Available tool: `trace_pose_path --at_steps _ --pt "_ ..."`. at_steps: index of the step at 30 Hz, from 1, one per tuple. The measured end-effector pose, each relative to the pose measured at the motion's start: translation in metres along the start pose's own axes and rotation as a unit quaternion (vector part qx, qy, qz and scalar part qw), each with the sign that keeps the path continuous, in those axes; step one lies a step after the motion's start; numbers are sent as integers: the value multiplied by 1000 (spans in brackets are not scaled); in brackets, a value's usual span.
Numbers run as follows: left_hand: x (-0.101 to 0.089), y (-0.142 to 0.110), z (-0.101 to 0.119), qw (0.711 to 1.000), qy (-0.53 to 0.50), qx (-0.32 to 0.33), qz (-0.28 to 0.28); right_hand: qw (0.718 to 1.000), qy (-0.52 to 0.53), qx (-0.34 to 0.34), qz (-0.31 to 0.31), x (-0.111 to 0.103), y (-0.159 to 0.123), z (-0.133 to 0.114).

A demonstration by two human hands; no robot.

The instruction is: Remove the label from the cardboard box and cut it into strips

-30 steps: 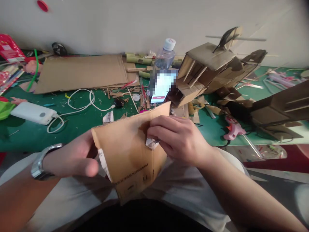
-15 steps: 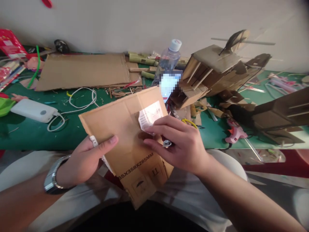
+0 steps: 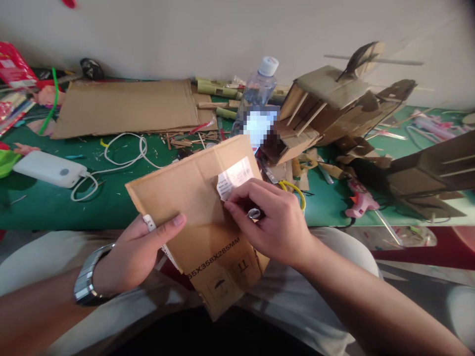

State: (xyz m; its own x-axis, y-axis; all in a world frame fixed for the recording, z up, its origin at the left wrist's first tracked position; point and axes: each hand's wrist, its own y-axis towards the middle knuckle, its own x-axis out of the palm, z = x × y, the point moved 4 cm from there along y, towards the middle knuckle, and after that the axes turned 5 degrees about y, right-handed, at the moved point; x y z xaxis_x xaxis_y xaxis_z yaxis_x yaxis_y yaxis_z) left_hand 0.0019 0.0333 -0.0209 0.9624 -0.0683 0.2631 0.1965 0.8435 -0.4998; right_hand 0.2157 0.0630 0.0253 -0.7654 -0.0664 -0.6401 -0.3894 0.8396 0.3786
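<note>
A piece of brown cardboard (image 3: 174, 193) printed with box dimensions and handling symbols is tilted above my lap. My left hand (image 3: 139, 247), with a metal watch on its wrist, grips the cardboard's left edge, thumb on top and fingers hidden beneath. On the upper right of the board is a white paper label (image 3: 235, 174), its lower left part torn or ragged. My right hand (image 3: 272, 217) wears a ring and has its thumb and index finger pinched together at the label's lower edge.
Behind the board lie a lit phone (image 3: 259, 128) and a clear bottle (image 3: 260, 89). To the right are a cardboard model (image 3: 326, 94) and a pink glue gun (image 3: 359, 202). A white power bank (image 3: 52, 169) with cable and a flat cardboard sheet (image 3: 126, 109) are at left.
My right thumb and index finger have closed into a pinch at the label's lower edge. The cardboard and my left hand have shifted slightly right.
</note>
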Motion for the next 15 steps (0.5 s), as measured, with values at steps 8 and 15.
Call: trace_pose_path --at_steps 8,15 --pt "0 1 1 1000 -16 -9 16 998 42 42 -19 -4 4 3" --pt "0 2 4 1000 1 -18 1 996 53 61 -36 -6 5 4"
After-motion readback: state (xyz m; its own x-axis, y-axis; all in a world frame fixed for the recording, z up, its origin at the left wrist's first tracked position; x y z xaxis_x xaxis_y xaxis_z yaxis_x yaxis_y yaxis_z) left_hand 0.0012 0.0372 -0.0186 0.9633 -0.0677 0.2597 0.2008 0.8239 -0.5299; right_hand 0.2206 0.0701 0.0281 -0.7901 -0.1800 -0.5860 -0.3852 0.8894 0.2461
